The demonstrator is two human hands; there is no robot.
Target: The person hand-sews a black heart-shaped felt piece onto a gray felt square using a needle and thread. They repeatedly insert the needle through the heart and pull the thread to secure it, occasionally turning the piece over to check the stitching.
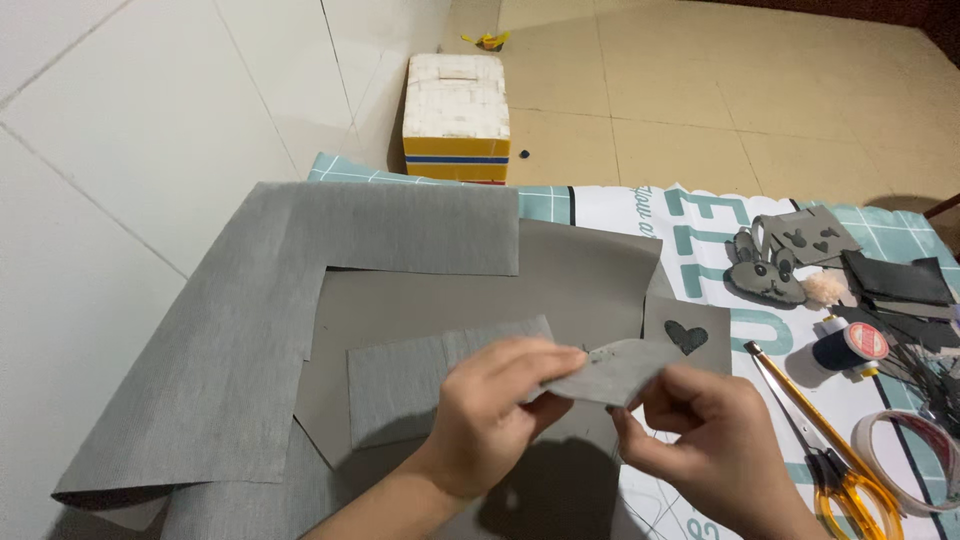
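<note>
I'm seeing both hands pinching a small grey fabric piece over the big grey sheets: left hand is gripping its left edge, right hand is holding the lower right corner. Might be a needle in there, too blurry for me to tell. Yellow-handled scissors are lying just right of the hands.

grey fabric piece, yellow-handled scissors

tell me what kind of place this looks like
Probably a home floor used as a sewing or craft spot: grey fabric sheets spread on tiles, scissors, a thread spool, and both hands holding a small grey piece.
</note>
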